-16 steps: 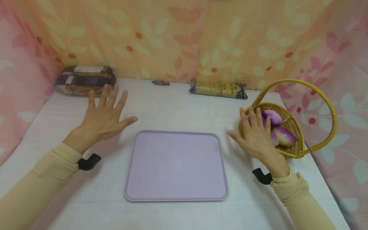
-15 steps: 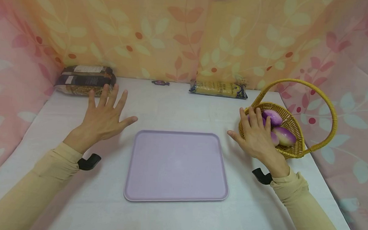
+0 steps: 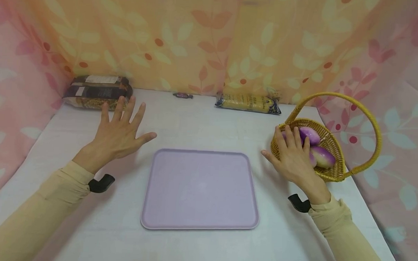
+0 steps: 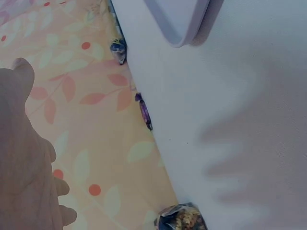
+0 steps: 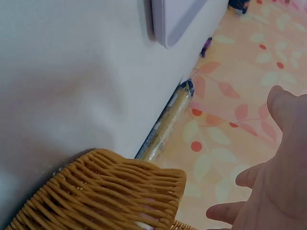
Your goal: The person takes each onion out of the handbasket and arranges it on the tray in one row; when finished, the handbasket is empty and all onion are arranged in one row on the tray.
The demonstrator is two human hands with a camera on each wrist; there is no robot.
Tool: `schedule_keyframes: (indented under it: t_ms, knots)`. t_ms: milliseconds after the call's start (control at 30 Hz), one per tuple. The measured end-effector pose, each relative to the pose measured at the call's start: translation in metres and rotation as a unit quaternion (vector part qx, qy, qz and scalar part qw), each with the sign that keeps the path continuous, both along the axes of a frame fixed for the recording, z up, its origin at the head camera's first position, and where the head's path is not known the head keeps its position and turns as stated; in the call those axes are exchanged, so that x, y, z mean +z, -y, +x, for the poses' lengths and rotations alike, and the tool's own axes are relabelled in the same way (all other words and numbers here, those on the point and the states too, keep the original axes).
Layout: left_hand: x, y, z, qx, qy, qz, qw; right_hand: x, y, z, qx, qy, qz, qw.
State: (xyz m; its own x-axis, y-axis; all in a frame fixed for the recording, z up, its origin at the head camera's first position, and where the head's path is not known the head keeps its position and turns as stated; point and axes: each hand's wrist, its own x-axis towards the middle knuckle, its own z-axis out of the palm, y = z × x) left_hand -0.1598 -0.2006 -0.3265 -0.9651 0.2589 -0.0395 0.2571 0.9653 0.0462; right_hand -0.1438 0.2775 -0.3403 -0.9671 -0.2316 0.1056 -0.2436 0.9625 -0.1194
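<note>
My left hand point(image 3: 115, 137) hovers with spread fingers over the left part of the white table, its fingertips overlapping a dark food bag point(image 3: 98, 91) in the head view. It holds nothing; its shadow falls on the cloth in the left wrist view. On the right, my right hand point(image 3: 294, 156), also empty and with straight fingers, is held above the near left side of a yellow wicker basket point(image 3: 337, 150). Several purple-and-white eggplants point(image 3: 323, 157) lie in that basket, partly covered by the hand. Between the hands sits a lilac rectangular tray point(image 3: 201, 189), with nothing on it.
Along the back edge lie a small dark wrapped candy point(image 3: 183, 95) and a yellow pack of noodles point(image 3: 248, 103). The basket's tall handle point(image 3: 376, 132) arches out to the right. Patterned curtains point(image 3: 212, 38) close off the back and both sides.
My right hand has shifted very slightly right and down in the head view. The whole scene has dropped a few pixels. My left hand stays nearly still.
</note>
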Motion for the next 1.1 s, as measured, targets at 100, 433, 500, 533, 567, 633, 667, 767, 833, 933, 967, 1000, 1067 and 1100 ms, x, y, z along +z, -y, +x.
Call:
schedule_keyframes:
  t_ms: [100,433,500,533,567,633,667,767,833,933,967,1000,1067,1100]
  knots:
    - [-0.001,0.0,0.0,0.0,0.002,-0.001,1.0,0.0,-0.004,0.0,-0.011,0.008,0.009,0.9999]
    - [-0.008,0.0,-0.001,-0.003,0.004,0.004,1.0,0.0,-0.022,0.003,-0.042,0.013,0.013,0.9989]
    - [-0.009,0.0,-0.001,-0.003,0.005,0.004,1.0,-0.001,-0.024,0.004,-0.043,0.015,0.008,0.999]
    - [-0.01,0.0,-0.001,-0.003,0.006,0.004,1.0,-0.002,-0.025,0.004,-0.042,0.016,0.005,0.999]
    - [-0.01,0.0,-0.001,-0.003,0.006,0.003,1.0,-0.003,-0.026,0.004,-0.041,0.017,0.002,0.999]
    - [-0.01,0.001,-0.002,-0.002,0.007,0.003,1.0,-0.003,-0.028,0.004,-0.04,0.017,-0.006,0.999]
    - [-0.009,0.001,-0.002,-0.002,0.008,0.003,1.0,-0.002,-0.029,0.004,-0.04,0.015,-0.007,0.9991]
    - [-0.009,0.002,-0.002,0.002,0.014,0.012,0.9998,-0.001,-0.033,0.004,-0.044,-0.001,-0.008,0.999]
    - [-0.01,0.002,-0.002,0.005,0.019,0.025,0.9995,0.0,-0.036,0.004,-0.051,-0.018,-0.006,0.9985]
    - [-0.014,0.002,0.001,0.015,0.039,0.078,0.996,0.002,-0.041,0.003,-0.062,-0.047,-0.002,0.997]
    - [-0.017,0.002,0.002,0.016,0.046,0.102,0.9936,0.002,-0.043,0.003,-0.067,-0.052,0.001,0.9964]
    - [-0.021,0.002,0.003,0.016,0.057,0.13,0.9898,0.003,-0.045,0.003,-0.072,-0.052,0.002,0.996]
    - [-0.03,0.002,0.006,0.013,0.087,0.184,0.9789,0.005,-0.048,0.002,-0.08,-0.043,0.009,0.9958]
    - [-0.035,0.002,0.007,0.008,0.106,0.21,0.9719,0.005,-0.049,0.001,-0.084,-0.035,0.013,0.9958]
